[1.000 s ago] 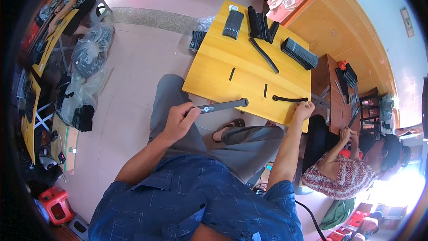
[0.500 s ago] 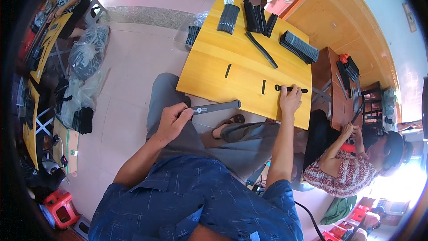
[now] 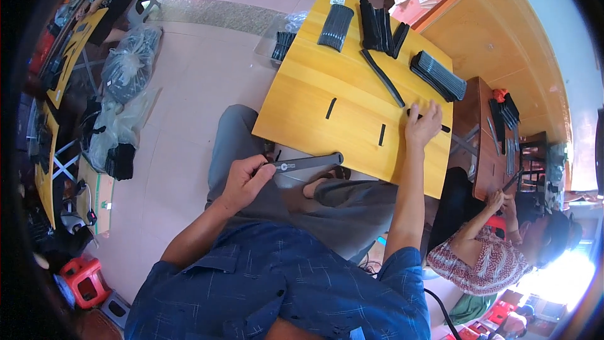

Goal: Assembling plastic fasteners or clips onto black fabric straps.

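My left hand (image 3: pixel 248 181) is closed on one end of a flat dark grey strap (image 3: pixel 308 162) with pale printing and a rounded, holed far tip. The strap reaches out past the near edge of the yellow table (image 3: pixel 296 107). Over the table's right side, my right hand (image 3: pixel 423 127) is open, fingers spread. Beneath it lies a black strip (image 3: pixel 445 129), its middle hidden by the fingers; whether they touch it I cannot tell. Just beyond the fingertips is a long dark strap (image 3: pixel 384 79). Two short black marks or pieces (image 3: pixel 382 135) are on the tabletop to the left.
Bundled grey straps (image 3: pixel 336 28), black straps (image 3: pixel 376 27) and another stack (image 3: pixel 438 75) occupy the table's far part. A clear bin (image 3: pixel 274 44) stands beyond its left edge. At right, a person (image 3: pixel 484 249) works by a brown table (image 3: pixel 487 151). Plastic bags (image 3: pixel 131 66) lie at left.
My right hand has shifted slightly away from me and its fingers have spread above the black strip. The left hand keeps its hold on the strap. The whole view has shifted slightly.
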`<state>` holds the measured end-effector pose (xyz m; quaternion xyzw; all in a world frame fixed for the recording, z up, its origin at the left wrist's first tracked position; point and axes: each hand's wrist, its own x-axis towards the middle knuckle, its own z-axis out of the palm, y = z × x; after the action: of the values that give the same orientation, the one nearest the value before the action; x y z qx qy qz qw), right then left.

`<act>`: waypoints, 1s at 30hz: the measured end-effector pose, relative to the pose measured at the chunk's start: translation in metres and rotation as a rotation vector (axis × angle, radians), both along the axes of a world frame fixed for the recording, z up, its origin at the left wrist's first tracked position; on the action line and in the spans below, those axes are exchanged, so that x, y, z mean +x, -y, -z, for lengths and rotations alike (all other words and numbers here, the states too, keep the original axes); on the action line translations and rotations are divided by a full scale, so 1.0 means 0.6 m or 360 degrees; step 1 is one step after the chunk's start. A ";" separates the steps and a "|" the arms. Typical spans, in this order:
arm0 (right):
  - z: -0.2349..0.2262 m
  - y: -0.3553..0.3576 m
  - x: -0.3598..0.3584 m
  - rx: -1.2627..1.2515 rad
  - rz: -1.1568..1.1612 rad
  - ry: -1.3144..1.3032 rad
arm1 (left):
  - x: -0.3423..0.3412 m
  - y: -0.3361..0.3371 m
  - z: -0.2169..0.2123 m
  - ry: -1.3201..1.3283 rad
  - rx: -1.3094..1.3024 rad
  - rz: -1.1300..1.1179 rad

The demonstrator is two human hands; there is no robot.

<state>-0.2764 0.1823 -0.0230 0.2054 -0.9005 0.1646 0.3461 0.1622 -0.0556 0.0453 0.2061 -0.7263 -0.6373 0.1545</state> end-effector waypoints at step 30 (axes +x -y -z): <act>-0.164 0.163 0.212 -0.0174 -0.1352 0.1495 | -0.066 0.053 0.021 0.0030 0.0584 0.0054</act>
<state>-0.1490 0.0846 0.0754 0.4329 -0.7865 0.4058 -0.1713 0.1225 -0.0871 0.0324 0.2246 -0.6028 -0.7595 0.0967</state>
